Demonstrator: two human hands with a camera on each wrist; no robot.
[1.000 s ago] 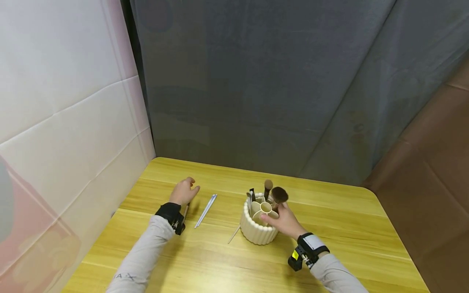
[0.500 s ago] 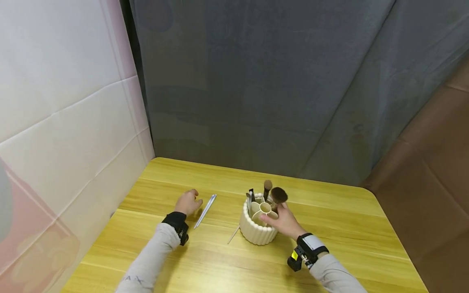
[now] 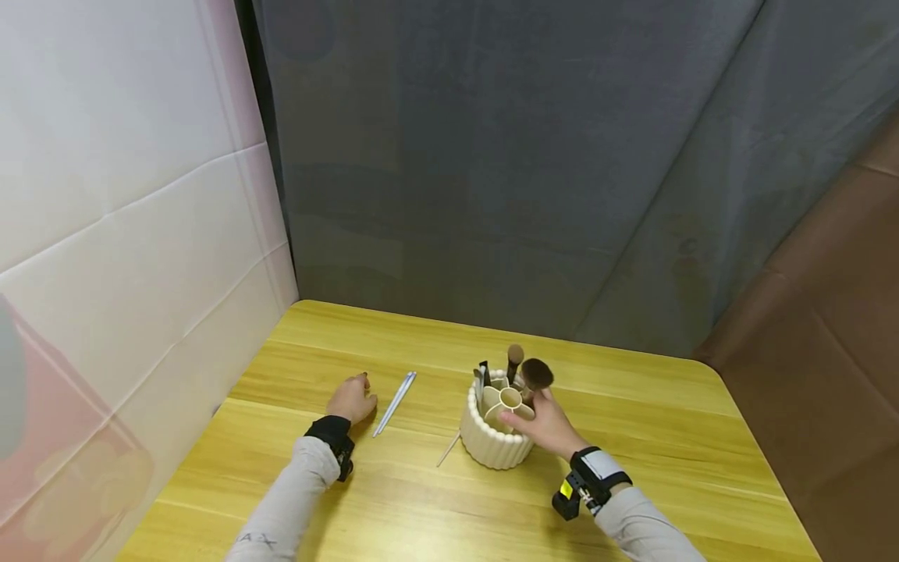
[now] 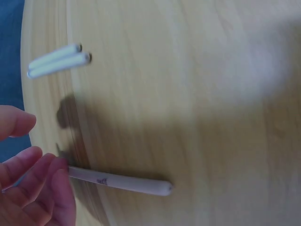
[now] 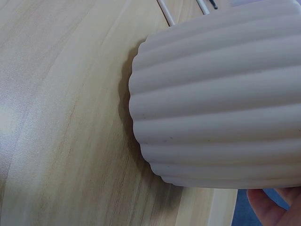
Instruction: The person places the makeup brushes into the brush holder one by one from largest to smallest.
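Holder [image 3: 494, 441] of cream colour, round with a ribbed wall, stands near the middle of the wooden table [image 3: 632, 437]; its inside is divided in petal-shaped compartments around a centre tube; the far compartments hold a large fluffy brown brush [image 3: 536, 374], a smaller brown brush [image 3: 514, 355] and some dark thin tools [image 3: 483, 373], all upright; which compartment each one stands in I cannot tell. The right hand [image 3: 546, 425] grasps the holder at its 3 o'clock side, fingers curled over the rim and thumb toward the centre; in the right wrist view only the smooth ribbed wall [image 5: 221, 94] and a fingertip are seen. A thin pale stick [image 3: 448, 450] lies on the table touching the holder at 8 o'clock. Two white-blue pens [image 3: 395, 403] lie together at 9 o'clock, apart from the holder. The left hand [image 3: 351, 400] is just left of them, fingers loosely bent; its fingertips touch the end of a pale slim stick [image 4: 120, 181]; whether they pinch it I cannot tell, the view is blurred.
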